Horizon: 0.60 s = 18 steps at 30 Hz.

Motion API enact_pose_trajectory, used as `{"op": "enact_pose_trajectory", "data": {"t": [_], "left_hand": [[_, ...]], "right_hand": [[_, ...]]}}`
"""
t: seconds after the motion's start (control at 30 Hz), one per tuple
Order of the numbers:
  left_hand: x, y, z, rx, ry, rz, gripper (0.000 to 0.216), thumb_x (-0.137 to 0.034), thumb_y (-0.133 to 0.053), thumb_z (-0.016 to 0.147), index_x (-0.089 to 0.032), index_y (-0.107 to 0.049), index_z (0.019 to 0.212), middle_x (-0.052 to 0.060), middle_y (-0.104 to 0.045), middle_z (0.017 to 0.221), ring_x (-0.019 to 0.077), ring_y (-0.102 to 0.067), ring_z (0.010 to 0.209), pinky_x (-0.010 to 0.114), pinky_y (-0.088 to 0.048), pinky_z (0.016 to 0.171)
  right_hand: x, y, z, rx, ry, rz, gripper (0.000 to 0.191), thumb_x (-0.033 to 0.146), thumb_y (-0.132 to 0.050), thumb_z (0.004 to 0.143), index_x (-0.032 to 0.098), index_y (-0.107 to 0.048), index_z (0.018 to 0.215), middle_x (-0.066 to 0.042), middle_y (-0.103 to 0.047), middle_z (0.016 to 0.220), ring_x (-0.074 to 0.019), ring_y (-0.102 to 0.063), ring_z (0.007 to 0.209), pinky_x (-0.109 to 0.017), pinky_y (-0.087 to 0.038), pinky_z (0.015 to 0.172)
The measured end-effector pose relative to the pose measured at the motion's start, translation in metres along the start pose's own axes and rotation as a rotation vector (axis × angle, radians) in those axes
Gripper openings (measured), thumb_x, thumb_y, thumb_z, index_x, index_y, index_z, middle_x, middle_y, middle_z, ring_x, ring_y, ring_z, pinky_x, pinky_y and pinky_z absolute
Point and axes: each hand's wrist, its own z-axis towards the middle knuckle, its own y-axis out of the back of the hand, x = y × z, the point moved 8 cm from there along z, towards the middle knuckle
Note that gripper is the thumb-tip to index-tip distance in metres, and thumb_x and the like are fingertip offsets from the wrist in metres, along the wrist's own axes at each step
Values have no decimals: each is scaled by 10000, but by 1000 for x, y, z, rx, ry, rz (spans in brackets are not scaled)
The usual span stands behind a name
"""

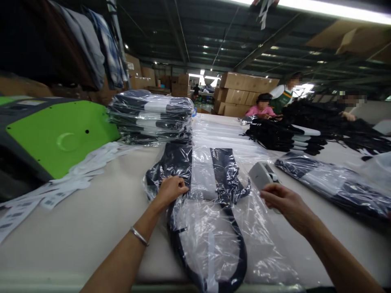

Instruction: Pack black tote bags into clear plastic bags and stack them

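Observation:
In front of me lies a dark navy folded garment [201, 171] with a pale panel down its middle, inside a clear plastic bag [207, 228]. A long dark strap loop [241, 248] extends towards the table's front edge under the film. My left hand [173, 188] rests on the left part of the bag with curled fingers, seeming to pinch the film. To the right, my right hand [282, 201] is closed, thumb against fingers, beside a light grey tape dispenser [259, 175]. Whatever its fingertips hold is too small to make out.
Bagged garments are stacked [152, 116] behind; another bagged garment [336, 183] lies right. A green machine [64, 134] and barcode label strips [67, 185] are left. Flat plastic bags [220, 134] and black folded goods [284, 136] lie farther back. Several people work beyond.

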Motion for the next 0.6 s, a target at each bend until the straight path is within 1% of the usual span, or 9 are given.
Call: {"op": "enact_pose_trajectory", "data": {"t": [0.07, 0.13, 0.17, 0.23, 0.3, 0.37, 0.43, 0.5, 0.6], "left_hand": [[-1, 1, 0, 2, -3, -4, 153, -354, -648, 775, -221, -677, 703, 13, -701, 822, 220, -597, 840, 344, -348, 781], [-1, 2, 0, 2, -9, -10, 138, -340, -652, 767, -220, -678, 706, 15, -705, 826, 220, -599, 838, 345, -356, 785], [-1, 3, 0, 3, -11, -13, 130, -335, -656, 761, -220, -680, 707, 16, -707, 827, 220, -600, 833, 345, -360, 784], [-1, 3, 0, 5, -13, -21, 116, -328, -662, 749, -222, -683, 709, 14, -708, 819, 221, -603, 822, 344, -367, 775], [1, 3, 0, 8, -12, -28, 106, -325, -665, 743, -226, -686, 711, 14, -706, 815, 226, -606, 827, 343, -371, 771], [2, 2, 1, 11, -12, -35, 103, -324, -663, 742, -229, -689, 711, 15, -703, 816, 230, -608, 841, 344, -374, 776], [4, 1, 1, 14, -13, -41, 108, -327, -662, 742, -229, -690, 706, 19, -699, 813, 231, -609, 847, 343, -375, 779], [5, 2, 1, 15, -14, -48, 111, -330, -669, 737, -228, -691, 701, 22, -698, 810, 230, -611, 851, 341, -375, 780], [8, 4, 0, 17, -13, -69, 93, -323, -689, 726, -231, -690, 713, 9, -707, 812, 218, -621, 848, 329, -374, 768]], "right_hand": [[34, -72, 5, 170, 80, 11, 345, 436, -818, 687, 168, -646, 817, 14, -596, 639, -115, -528, 562, -236, -434, 539], [49, -133, 14, 282, 119, -26, 280, 403, -767, 723, 173, -621, 789, 31, -580, 609, -108, -521, 541, -223, -410, 520], [51, -158, 21, 319, 128, -52, 250, 379, -747, 728, 176, -611, 779, 36, -576, 597, -107, -522, 533, -217, -402, 509], [46, -195, 35, 357, 134, -138, 188, 326, -712, 740, 180, -601, 779, 42, -581, 578, -108, -526, 519, -211, -392, 495], [37, -216, 51, 358, 137, -306, 129, 277, -689, 756, 184, -605, 788, 46, -597, 567, -108, -537, 515, -207, -387, 497], [28, -226, 65, 339, 135, -497, 90, 225, -698, 746, 185, -621, 772, 46, -617, 575, -108, -553, 525, -205, -372, 504], [21, -230, 75, 329, 124, -622, 104, 189, -730, 709, 183, -627, 713, 43, -618, 571, -115, -565, 539, -212, -350, 506], [18, -233, 79, 332, 118, -671, 147, 179, -758, 683, 183, -613, 661, 42, -597, 544, -125, -562, 544, -223, -330, 512], [18, -231, 82, 301, 157, -737, 213, 205, -801, 665, 189, -588, 674, 36, -595, 586, -137, -556, 603, -236, -304, 546]]}}
